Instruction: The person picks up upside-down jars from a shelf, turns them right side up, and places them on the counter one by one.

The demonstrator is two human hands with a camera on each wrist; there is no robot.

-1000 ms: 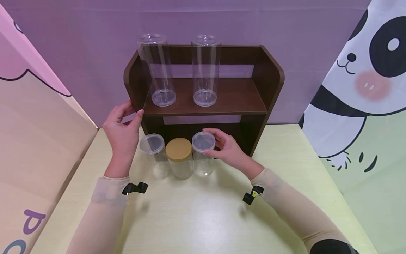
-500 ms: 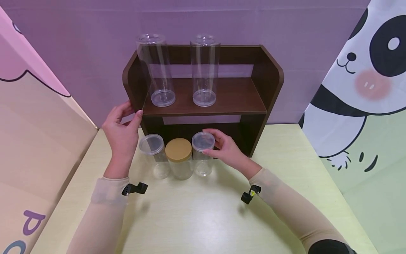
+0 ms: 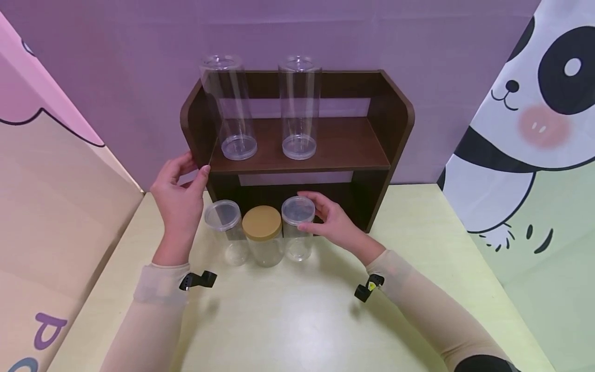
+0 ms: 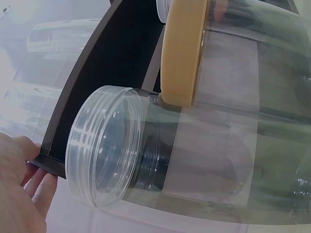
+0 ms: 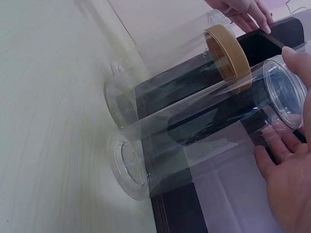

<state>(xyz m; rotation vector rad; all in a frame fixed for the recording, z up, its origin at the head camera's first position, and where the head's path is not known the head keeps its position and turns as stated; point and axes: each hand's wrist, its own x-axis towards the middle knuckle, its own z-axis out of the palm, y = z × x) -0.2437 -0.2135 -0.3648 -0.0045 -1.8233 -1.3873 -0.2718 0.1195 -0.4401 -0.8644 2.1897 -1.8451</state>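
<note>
Three clear jars stand side by side on the table in front of a dark brown two-tier shelf. My right hand holds the right-hand clear-lidded jar near its top, thumb at the front and fingers round the far side. In the right wrist view, this jar has its base on the tabletop. The middle jar has a tan lid. Beside it stands another clear-lidded jar. My left hand grips the left side panel of the shelf, its thumb on the front edge and fingers behind.
Two tall clear cylinders, one at left and one near the middle, stand upright on the shelf's upper tier. The pale wooden table reaches back to a purple backdrop. Printed panels flank both sides.
</note>
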